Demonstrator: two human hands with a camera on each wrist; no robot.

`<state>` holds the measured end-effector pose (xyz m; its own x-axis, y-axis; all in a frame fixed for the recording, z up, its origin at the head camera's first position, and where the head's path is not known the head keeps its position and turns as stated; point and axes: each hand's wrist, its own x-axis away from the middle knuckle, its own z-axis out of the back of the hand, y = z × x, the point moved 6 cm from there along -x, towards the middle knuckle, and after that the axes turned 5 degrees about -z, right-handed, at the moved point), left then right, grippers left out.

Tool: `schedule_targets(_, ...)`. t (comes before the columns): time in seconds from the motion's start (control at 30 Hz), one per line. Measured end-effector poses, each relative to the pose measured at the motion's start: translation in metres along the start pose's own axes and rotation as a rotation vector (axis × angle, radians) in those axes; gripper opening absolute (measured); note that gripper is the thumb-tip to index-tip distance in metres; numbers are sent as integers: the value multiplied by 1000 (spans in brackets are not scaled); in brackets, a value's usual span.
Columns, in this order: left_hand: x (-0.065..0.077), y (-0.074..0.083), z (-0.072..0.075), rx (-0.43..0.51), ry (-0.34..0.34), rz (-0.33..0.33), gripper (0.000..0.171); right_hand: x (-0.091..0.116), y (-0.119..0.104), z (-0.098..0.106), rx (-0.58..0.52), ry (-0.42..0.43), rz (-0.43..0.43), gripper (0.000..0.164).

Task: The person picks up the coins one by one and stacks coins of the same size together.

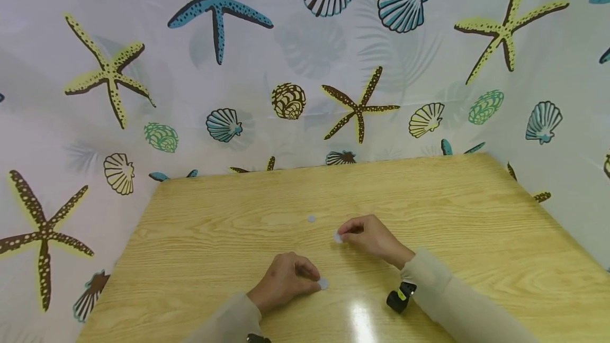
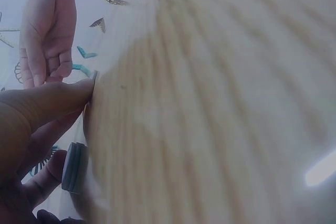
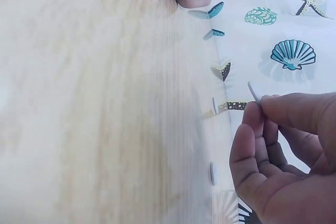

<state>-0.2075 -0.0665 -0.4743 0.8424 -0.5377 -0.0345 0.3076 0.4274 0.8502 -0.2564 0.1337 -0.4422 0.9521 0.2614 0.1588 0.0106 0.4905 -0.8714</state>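
Observation:
Low over the front middle of the table, my left hand [image 1: 284,282] pinches a small, thin white disc [image 1: 323,283] between thumb and forefinger. Its other fingers hold a short stack of similar discs [image 2: 74,167], seen in the left wrist view. Farther forward and to the right, my right hand [image 1: 374,236] pinches another white disc [image 1: 337,237] by its edge, tilted up. One disc [image 1: 311,218] lies on the table to the left of the right hand. In the right wrist view, two discs show beyond my fingers, a nearer disc [image 3: 213,173] and a smaller-looking disc [image 3: 215,105].
A wood-grain table [image 1: 214,221] spreads under both hands. White cloth [image 1: 257,89] printed with starfish and shells rises along its back and both sides. A black wrist camera [image 1: 400,298] sits on my right sleeve. Light glares off the tabletop near the front.

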Motion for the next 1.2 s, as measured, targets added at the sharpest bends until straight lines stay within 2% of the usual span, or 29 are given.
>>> schedule_targets(0.5, 0, 0, 0, -6, 2, -24, 13, 23, 0, -19, -43, -128, 31, 8)
schedule_targets(0.9, -1, -2, -1, -12, 8, -27, 13, 30, 3, -36, -58, -179, 48, 7)
schedule_targets(1.2, -1, -1, -1, -3, 8, -18, 13, 34, 1, -44, -5, -189, 87, 5)
